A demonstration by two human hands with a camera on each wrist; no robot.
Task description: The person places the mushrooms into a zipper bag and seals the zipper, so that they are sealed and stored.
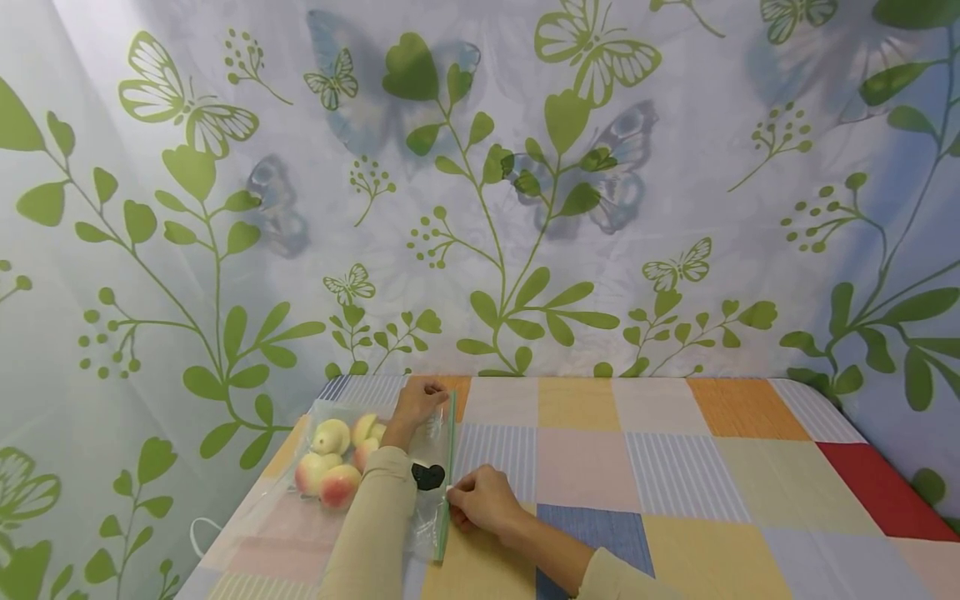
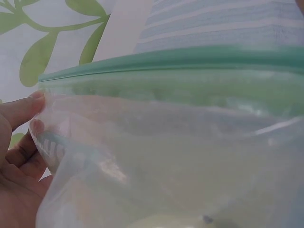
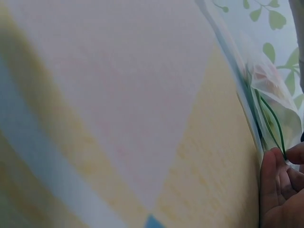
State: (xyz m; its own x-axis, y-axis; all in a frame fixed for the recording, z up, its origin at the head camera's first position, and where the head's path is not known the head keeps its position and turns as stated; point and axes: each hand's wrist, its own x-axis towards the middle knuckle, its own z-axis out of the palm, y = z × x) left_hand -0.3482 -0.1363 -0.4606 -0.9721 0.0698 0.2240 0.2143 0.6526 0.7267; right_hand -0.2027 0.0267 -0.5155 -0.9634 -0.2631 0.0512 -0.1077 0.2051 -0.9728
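Note:
A clear zip bag (image 1: 429, 442) lies flat at the left of the table with its green zip strip (image 1: 452, 429) along the right side. Several yellow-and-red peaches (image 1: 340, 486) show through the plastic. At the strip's far end, my left hand (image 1: 417, 403) pinches the bag's corner just below the zip, thumb and fingertips on the plastic. My right hand (image 1: 486, 500) pinches the green strip partway along, with a small white bit at its fingertips. In the right wrist view, the two green zip edges (image 3: 273, 116) stand apart beyond the right fingertips and meet there.
A patchwork cloth (image 1: 577, 467) covers the table. Behind it hangs a leaf-and-butterfly curtain (image 1: 480, 208). A black heart-like shape (image 1: 428, 476) shows beside the left sleeve (image 1: 375, 525). A white cord (image 1: 197, 533) loops at the table's left edge.

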